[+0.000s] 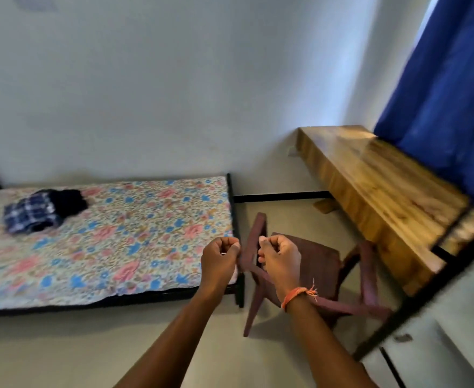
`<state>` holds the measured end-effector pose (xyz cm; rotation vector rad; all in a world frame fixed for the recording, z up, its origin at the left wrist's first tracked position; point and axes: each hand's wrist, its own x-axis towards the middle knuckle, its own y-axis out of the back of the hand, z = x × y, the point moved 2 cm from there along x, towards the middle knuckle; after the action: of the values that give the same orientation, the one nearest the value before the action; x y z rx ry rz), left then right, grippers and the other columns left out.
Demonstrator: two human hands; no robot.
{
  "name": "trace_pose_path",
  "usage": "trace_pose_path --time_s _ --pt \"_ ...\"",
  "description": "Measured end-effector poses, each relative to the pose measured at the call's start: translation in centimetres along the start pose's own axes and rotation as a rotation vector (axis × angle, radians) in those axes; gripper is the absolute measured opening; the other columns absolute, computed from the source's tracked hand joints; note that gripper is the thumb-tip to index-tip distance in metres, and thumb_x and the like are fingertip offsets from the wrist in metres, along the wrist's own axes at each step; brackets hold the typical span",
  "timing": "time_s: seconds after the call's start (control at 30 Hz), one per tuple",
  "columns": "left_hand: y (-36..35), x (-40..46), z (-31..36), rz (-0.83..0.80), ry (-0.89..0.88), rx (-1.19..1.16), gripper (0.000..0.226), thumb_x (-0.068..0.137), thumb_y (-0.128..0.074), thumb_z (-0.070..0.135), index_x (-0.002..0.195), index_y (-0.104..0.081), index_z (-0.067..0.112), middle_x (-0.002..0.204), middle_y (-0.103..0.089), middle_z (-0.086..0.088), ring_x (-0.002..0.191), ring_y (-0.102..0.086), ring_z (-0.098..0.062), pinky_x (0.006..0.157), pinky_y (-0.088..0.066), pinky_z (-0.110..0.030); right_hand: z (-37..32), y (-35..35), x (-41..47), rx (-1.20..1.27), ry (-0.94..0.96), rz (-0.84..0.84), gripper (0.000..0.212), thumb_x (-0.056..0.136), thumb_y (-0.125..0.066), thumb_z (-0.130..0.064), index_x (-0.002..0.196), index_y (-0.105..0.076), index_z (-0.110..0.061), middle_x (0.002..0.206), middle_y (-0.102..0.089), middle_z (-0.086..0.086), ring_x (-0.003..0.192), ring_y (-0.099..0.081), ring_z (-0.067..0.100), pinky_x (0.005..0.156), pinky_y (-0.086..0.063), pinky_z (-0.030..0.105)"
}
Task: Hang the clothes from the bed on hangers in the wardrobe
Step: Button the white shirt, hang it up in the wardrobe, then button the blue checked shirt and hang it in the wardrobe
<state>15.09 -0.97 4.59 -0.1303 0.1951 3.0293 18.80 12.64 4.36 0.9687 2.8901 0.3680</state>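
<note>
A folded blue-and-white checked garment [30,217] and a dark garment [69,204] lie together on the far left of the bed [135,236], which has a floral sheet. My left hand [220,257] and my right hand [279,256] are held out side by side in front of me, past the bed's right end and far from the clothes. Both have their fingers curled into loose fists, and I see nothing in either. An orange thread is tied round my right wrist. No hanger is in view.
A dark red plastic chair [314,264] stands on the floor just behind my hands, beside the bed's end. A long wooden bench [375,189] runs along the right under a blue curtain [448,93]. A dark-framed white cabinet front [426,357] fills the lower right corner.
</note>
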Motion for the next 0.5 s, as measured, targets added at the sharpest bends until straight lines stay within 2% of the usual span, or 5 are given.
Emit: trace_pose_path --time_s 0.1,0.2,0.3,0.5 --pt "3.8 4.2 -0.7 0.105 0.069 0.01 0.009 0.096 -0.06 0.018 0.092 -0.067 0.014 0.087 -0.071 -0.006 0.067 -0.063 -0.013 0.058 -0.046 -0.02 -0.3 -5.5 3.3 0.048 -0.058 -0.132 0.021 0.095 -0.064 -0.023 0.08 -0.066 -0.007 0.075 -0.071 0.011 0.066 -0.067 0.02 0.063 -0.059 0.034" --pt "7.8 7.9 -1.6 0.192 0.114 0.01 0.013 0.098 -0.059 0.022 0.093 -0.066 0.013 0.088 -0.07 -0.007 0.069 -0.063 -0.017 0.06 -0.046 -0.024 -1.1 -11.3 6.0 0.062 -0.107 -0.25 0.022 0.095 -0.063 -0.023 0.083 -0.066 -0.005 0.077 -0.071 0.011 0.065 -0.065 0.016 0.052 -0.049 0.02" --pt "12.6 11.9 -2.9 0.29 0.158 -0.021 0.014 0.099 -0.058 0.025 0.097 -0.066 0.013 0.09 -0.07 -0.007 0.07 -0.063 -0.019 0.063 -0.045 -0.029 -2.6 -18.3 8.4 0.049 -0.109 -0.345 0.022 0.096 -0.062 -0.022 0.086 -0.066 -0.003 0.079 -0.071 0.012 0.067 -0.066 0.018 0.051 -0.046 0.019" --pt "22.8 21.0 -6.1 0.439 0.2 -0.087 0.018 0.099 -0.058 0.026 0.098 -0.067 0.011 0.09 -0.07 -0.007 0.068 -0.062 -0.018 0.062 -0.047 -0.031 -5.3 -33.8 11.4 0.003 -0.064 -0.484 0.025 0.096 -0.063 -0.023 0.086 -0.066 0.0 0.079 -0.069 0.013 0.071 -0.067 0.024 0.053 -0.047 0.021"
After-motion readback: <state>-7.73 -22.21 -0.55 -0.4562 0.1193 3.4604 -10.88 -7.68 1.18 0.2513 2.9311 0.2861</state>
